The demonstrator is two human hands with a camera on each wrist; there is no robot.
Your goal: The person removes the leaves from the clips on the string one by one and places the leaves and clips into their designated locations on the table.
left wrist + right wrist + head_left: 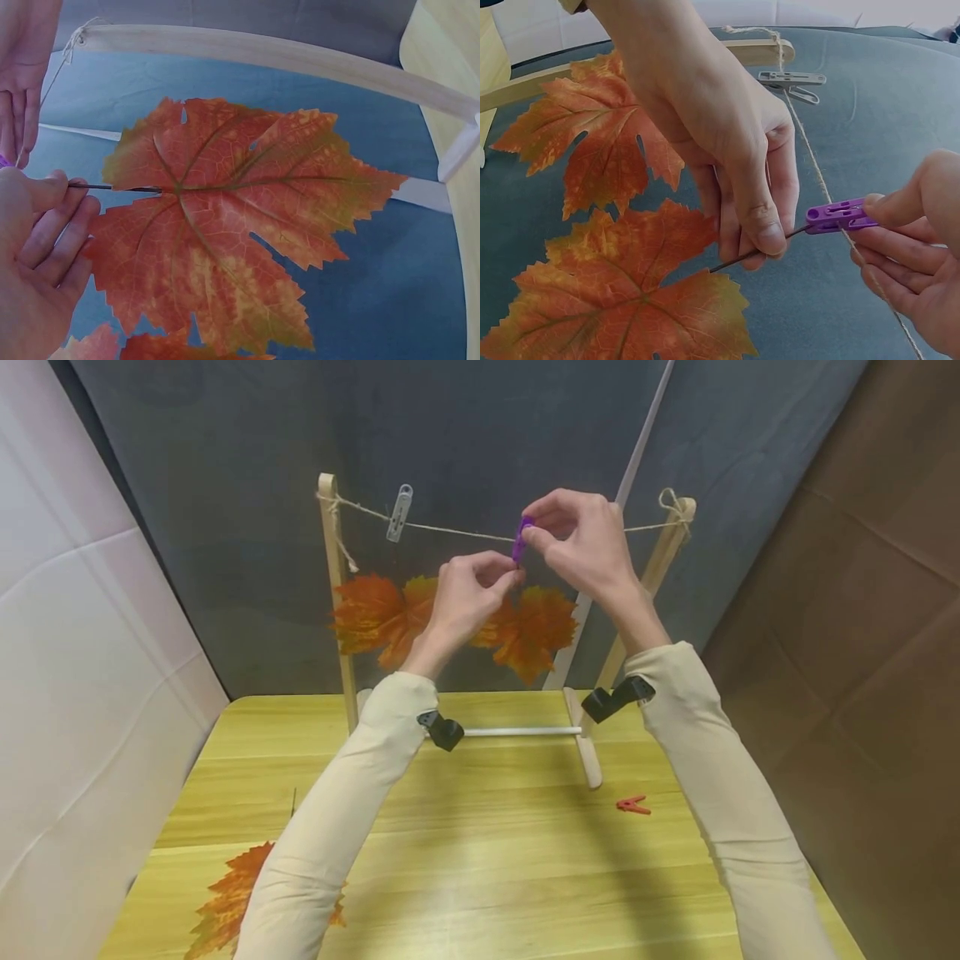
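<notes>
My right hand (588, 539) pinches a purple clothespin (840, 216) at the string (457, 532). Its jaws sit over the string and at the end of a leaf's dark stem (739, 261). Just below, my left hand (468, 597) pinches that stem between thumb and fingers. The orange maple leaf (225, 195) hangs down from it, broad and flat in the left wrist view. A second orange leaf (375, 614) hangs to the left, under a grey clothespin (400, 513) clipped on the string.
Wooden posts (337, 610) carry the string, joined low down by a white rod (521, 732). On the table (465, 860) lie a red clothespin (633, 805) at the right and another leaf (232, 893), partly hidden by my left sleeve.
</notes>
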